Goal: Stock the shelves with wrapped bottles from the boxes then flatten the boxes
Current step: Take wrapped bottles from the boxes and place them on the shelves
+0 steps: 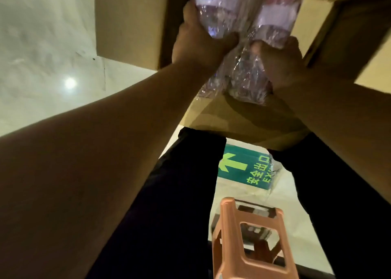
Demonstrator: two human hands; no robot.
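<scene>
Wrapped bottles (243, 25) sit half out of the box (127, 25), so I read the step as lifting this pack clear for the shelves. Mind the box first. Its side flaps stand open, and the near flap (243, 120) lies under the pack's lower end.

Agreed. Draw the pack toward you along the line of the opening, so the film (243, 71) doesn't catch a flap edge. That film looks loose and slippery, and I'd judge it could stretch if you hang the weight from it alone.

So grip the bottles, not the wrap. Your left hand (198, 39) is curled round the side of the left bottle. Your right hand (279, 63) clamps the right bottle lower down, its thumb (257, 46) pressed into the film between the two.

Your forearms (105, 141) reach forward, nearly straight, from the lower corners of the view and converge on the pack. That is a long reach, so bring the load close to your body before you turn.

Watch your footing too. The stool (249, 236) shows between your legs (169, 194), nearer you than the box, close to the green floor sign (243, 168). The shelves aren't in view, so look before you step.
</scene>
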